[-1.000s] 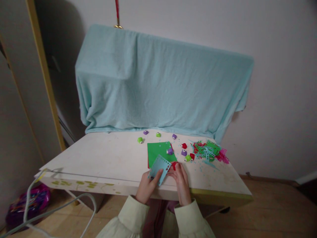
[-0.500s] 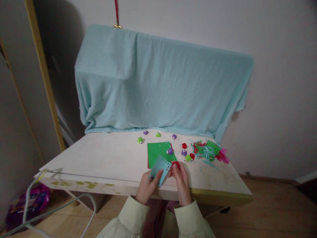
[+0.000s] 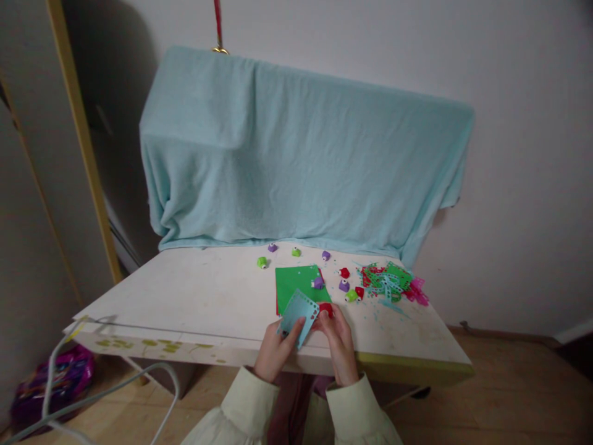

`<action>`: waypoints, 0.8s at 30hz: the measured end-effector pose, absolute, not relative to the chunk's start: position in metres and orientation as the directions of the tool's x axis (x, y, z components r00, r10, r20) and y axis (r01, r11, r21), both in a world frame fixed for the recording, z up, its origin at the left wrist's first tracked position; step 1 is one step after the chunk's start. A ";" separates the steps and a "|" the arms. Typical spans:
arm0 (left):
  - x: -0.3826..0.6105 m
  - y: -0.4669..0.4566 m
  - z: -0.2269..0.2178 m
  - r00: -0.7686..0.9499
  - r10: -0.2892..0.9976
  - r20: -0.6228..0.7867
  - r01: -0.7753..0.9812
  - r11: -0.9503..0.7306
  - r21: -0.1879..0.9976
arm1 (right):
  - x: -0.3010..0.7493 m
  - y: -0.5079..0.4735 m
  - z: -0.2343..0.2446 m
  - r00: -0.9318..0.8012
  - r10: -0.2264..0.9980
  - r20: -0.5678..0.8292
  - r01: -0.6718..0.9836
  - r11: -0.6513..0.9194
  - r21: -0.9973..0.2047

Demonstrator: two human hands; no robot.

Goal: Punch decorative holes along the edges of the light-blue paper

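Observation:
My left hand (image 3: 277, 347) pinches a light blue sheet of paper (image 3: 296, 310) that has small holes along its edges. My right hand (image 3: 337, 341) grips a small red craft punch (image 3: 326, 308) at the paper's right edge, thumb on top of it. Whether the paper's edge sits inside the punch cannot be made out. Behind the paper, a stack of square sheets with a green one (image 3: 291, 279) on top lies on the table, red showing at its edges. A purple punch (image 3: 317, 282) rests on the stack.
More small punches in purple, green and red, such as a green punch (image 3: 262, 262), stand about the white table (image 3: 185, 290). A heap of punched paper scraps (image 3: 389, 281) lies to the right. A light blue cloth (image 3: 306, 154) hangs behind; a pale cable (image 3: 106, 402) runs at lower left.
The red punch has tilted and shifted slightly left and down along the paper's right edge, with my right thumb on it. My left hand and the paper have barely moved.

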State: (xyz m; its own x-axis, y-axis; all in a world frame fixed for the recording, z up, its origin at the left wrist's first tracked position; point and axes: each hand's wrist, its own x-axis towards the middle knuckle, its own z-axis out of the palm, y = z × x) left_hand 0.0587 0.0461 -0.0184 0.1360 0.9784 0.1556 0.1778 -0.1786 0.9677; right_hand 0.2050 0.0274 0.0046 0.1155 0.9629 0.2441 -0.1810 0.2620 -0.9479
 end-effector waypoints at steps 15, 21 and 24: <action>0.059 0.047 -0.021 0.157 0.973 0.168 0.180 -0.195 0.964 | 0.208 0.031 -0.002 0.149 0.954 0.261 -0.168 0.285 -0.944; 0.059 0.047 -0.017 0.148 0.978 0.149 0.206 -0.177 0.962 | 0.210 0.026 0.000 0.124 0.959 0.254 -0.145 0.271 -0.952; 0.059 0.047 -0.019 0.153 0.974 0.170 0.215 -0.200 0.956 | 0.208 0.024 0.001 0.128 0.965 0.231 -0.174 0.251 -0.952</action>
